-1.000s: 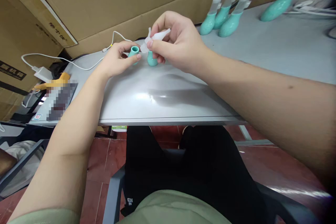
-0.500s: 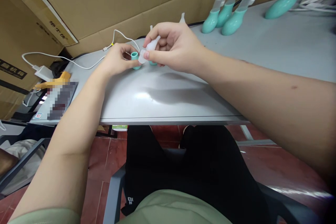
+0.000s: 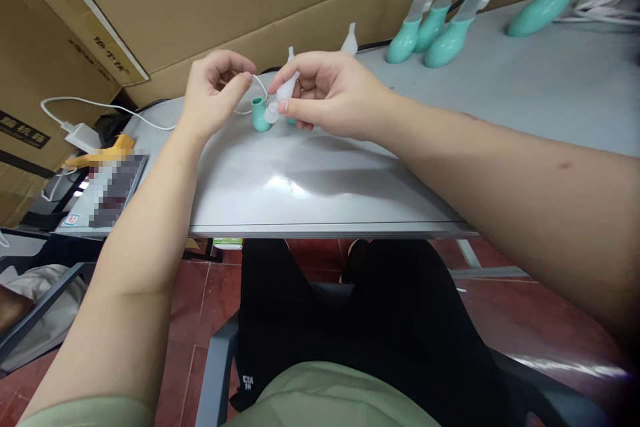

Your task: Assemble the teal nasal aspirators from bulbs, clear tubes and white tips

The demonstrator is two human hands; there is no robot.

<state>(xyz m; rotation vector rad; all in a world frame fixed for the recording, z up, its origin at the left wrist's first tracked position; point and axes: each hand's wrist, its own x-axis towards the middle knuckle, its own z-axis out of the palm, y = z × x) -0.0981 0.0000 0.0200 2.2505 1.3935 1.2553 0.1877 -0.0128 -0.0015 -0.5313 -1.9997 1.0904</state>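
The right grip (image 3: pixel 345 93) is clamping a white nozzle (image 3: pixel 286 89) between thumb and fingers, just beside an open-mouthed teal bulb (image 3: pixel 260 119) that is standing unheld on the desk (image 3: pixel 240 193). The left grip (image 3: pixel 213 93) is hovering nearby; whether its fingertips are meeting cannot be told. A sideways knock could be tipping the unsupported bulb; a loosening pinch, dropping the nozzle.

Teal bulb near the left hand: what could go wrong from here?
The open-mouthed teal bulb stands with no hand around it, so a nudge from the white piece, overlapping its edge in this view, might tip it. The right hand holds that piece in a pinch, which could slip.
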